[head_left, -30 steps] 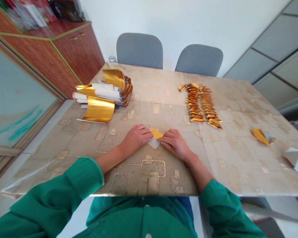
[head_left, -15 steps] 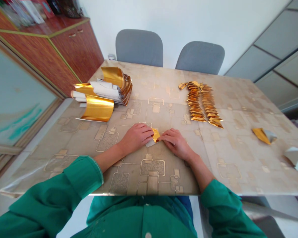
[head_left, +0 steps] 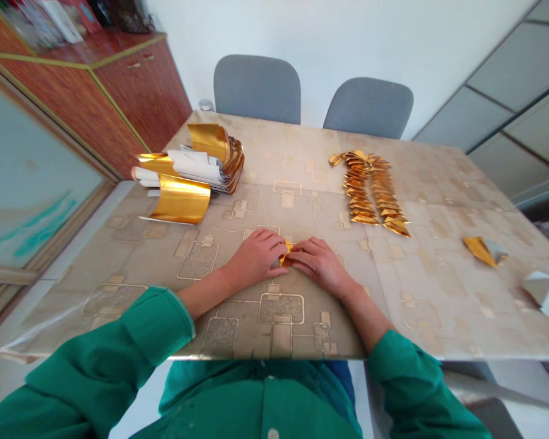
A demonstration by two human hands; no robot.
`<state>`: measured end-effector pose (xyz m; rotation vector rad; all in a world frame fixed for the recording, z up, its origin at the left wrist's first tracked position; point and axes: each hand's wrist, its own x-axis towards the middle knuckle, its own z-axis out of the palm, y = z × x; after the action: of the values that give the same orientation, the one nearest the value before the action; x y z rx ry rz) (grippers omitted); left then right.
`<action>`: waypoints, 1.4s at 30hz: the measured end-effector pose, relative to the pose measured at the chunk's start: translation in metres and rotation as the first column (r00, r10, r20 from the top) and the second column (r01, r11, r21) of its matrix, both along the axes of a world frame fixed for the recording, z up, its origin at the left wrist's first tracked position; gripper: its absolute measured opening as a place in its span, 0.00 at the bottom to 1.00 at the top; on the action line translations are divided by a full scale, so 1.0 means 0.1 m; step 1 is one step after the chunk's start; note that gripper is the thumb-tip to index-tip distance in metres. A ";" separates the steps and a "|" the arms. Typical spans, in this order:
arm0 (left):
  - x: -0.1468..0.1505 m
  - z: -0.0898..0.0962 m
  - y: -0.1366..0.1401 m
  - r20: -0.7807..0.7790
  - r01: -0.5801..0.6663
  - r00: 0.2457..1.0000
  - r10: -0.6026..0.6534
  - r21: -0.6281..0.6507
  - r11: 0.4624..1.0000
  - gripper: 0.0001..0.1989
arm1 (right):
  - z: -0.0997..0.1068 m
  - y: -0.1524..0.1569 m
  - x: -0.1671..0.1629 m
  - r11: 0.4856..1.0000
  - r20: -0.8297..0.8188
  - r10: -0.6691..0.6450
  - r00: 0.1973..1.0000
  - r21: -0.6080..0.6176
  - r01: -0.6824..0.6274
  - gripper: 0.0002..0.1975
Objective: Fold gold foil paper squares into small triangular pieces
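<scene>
A small piece of gold foil paper, partly folded, lies on the table between my hands, mostly covered by fingers. My left hand grips its left side, with the thumb at the near edge. On the other side my right hand pinches the paper, its fingertips close to those of the left. Farther off to the right stand two rows of folded gold paper pieces. At the back left lie curled sheets of gold paper and a bundle with white backs showing.
A patterned cloth covers the table. To the right lie a loose folded gold piece and a white folded paper. Two grey chairs stand along the far side, and a wooden cabinet is at the left.
My fingers have drawn closer together over the gold paper, and the left thumb has come to its near edge. Less of the paper shows now; its pale near flap is no longer visible.
</scene>
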<state>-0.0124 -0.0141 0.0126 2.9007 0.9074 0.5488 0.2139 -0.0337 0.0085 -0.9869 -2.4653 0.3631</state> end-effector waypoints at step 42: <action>0.05 -0.08 -0.09 0.193 -0.133 0.962 0.193 -0.288 0.948 0.04 | -0.02 -0.13 -0.07 0.951 0.000 -0.288 0.958 -0.114 0.286 0.04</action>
<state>-0.0078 -0.0235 0.0046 2.4774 1.0999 0.6794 0.2072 -0.0467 0.0064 -1.3626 -2.2615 0.4134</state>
